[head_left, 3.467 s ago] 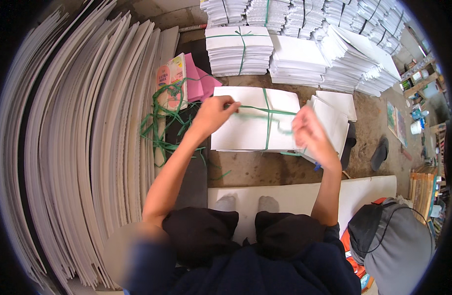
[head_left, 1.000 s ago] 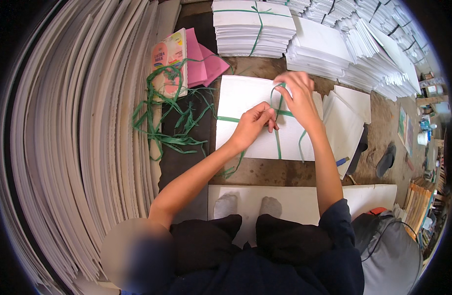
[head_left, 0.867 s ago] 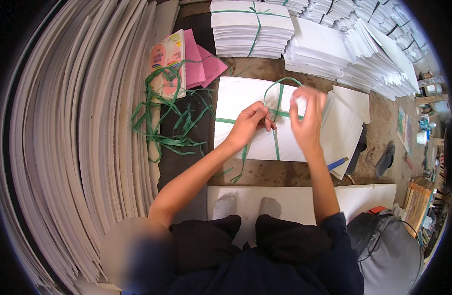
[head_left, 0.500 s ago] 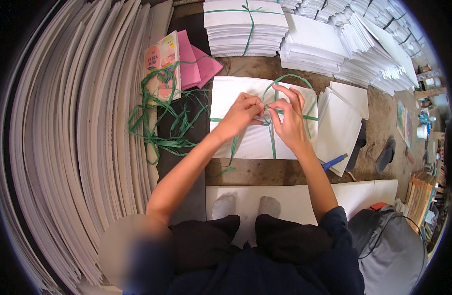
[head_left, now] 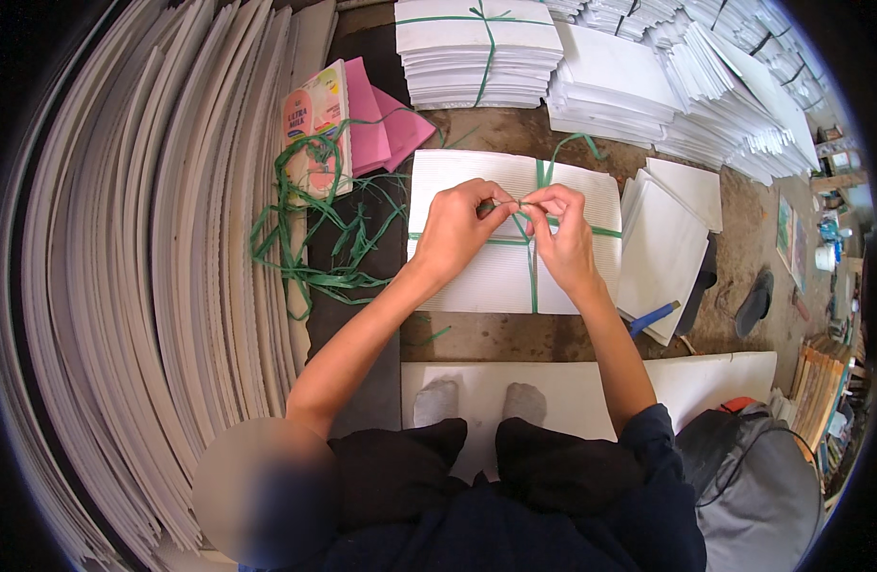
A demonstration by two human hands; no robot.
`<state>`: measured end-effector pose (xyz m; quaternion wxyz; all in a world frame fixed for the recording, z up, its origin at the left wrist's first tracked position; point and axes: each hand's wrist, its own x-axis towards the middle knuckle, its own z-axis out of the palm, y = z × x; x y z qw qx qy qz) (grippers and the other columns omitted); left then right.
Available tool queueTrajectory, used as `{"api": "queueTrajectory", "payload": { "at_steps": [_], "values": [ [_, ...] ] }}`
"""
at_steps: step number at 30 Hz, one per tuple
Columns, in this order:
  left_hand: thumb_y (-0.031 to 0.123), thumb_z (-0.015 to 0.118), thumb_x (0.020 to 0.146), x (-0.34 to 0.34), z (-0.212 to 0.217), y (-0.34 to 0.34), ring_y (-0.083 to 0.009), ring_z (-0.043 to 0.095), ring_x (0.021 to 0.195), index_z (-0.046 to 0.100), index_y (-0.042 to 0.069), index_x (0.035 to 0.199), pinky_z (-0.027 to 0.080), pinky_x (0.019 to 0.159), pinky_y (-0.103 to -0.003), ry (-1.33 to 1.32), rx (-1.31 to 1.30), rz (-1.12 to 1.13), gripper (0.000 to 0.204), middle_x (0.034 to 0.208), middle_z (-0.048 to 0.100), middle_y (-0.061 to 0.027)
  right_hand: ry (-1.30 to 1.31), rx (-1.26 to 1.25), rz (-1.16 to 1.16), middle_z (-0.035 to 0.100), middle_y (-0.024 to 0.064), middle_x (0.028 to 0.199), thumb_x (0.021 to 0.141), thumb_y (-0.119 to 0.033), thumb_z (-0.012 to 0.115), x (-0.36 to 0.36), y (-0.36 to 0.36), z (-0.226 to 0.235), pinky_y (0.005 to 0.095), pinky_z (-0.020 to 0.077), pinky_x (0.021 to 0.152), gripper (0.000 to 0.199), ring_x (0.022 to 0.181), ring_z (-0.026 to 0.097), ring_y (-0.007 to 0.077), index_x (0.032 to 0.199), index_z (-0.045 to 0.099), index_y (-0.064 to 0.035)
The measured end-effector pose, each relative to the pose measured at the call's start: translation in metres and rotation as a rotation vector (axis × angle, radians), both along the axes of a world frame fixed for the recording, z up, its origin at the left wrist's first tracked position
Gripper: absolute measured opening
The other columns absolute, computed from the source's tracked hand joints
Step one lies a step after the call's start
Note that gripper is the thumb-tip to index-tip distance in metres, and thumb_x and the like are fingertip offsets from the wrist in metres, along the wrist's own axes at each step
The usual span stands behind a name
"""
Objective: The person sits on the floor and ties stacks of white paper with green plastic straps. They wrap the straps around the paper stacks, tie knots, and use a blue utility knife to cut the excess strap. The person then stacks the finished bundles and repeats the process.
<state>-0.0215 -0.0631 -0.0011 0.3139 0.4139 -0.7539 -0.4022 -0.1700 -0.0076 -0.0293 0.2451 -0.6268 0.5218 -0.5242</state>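
In the head view, the left hand (head_left: 454, 229) and right hand (head_left: 565, 243), fingertips pinched close together, grip green string (head_left: 533, 281) over the white stack's (head_left: 457, 281) middle. Best, I'd judge — pull both sides evenly, keeping the knot low against the stack — without bowing it.

The white ridged stack (head_left: 491, 272) lies flat on the floor (head_left: 543, 338); the green strip (head_left: 533, 278) crosses it, one end toward one o'clock.
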Motion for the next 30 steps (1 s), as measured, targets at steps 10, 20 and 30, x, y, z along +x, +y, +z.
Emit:
{"api": "queueTrajectory", "payload": {
  "at_steps": [10,20,30],
  "values": [
    [0.02,0.062,0.08,0.011,-0.011,-0.011,-0.0066,0.05,0.068,0.066,0.0,0.086,0.04,0.063,-0.022,0.135,0.55,-0.1,0.021,0.074,0.062,-0.0022,-0.051,0.327,0.215,0.047,0.0073,0.09,0.075,0.006,0.058,-0.015,-0.009,0.026,0.0265,0.0453,0.061,0.049,0.073,0.054,0.0143,0.118,0.039,-0.0082],
    [0.028,0.062,0.081,0.018,-0.015,-0.012,-0.0034,0.042,0.061,0.064,0.005,0.085,0.033,0.056,-0.02,0.143,0.658,-0.051,0.023,0.069,0.053,0.0047,-1.058,0.107,0.252,0.054,0.0109,0.086,0.093,-0.029,0.037,-0.038,0.011,0.046,0.0378,0.0314,0.094,0.029,0.097,0.051,0.0241,0.082,0.052,-0.0069],
    [0.029,0.062,0.08,0.012,-0.003,-0.003,-0.0041,0.04,0.06,0.065,0.005,0.087,0.031,0.055,-0.019,0.122,0.611,-0.061,0.025,0.067,0.051,0.0046,0.128,0.429,-0.754,0.051,0.0082,0.082,0.086,-0.036,0.053,-0.201,0.103,0.017,0.0302,0.0395,0.074,0.034,0.075,0.048,0.0157,0.094,0.052,-0.0029]
  ]
}}
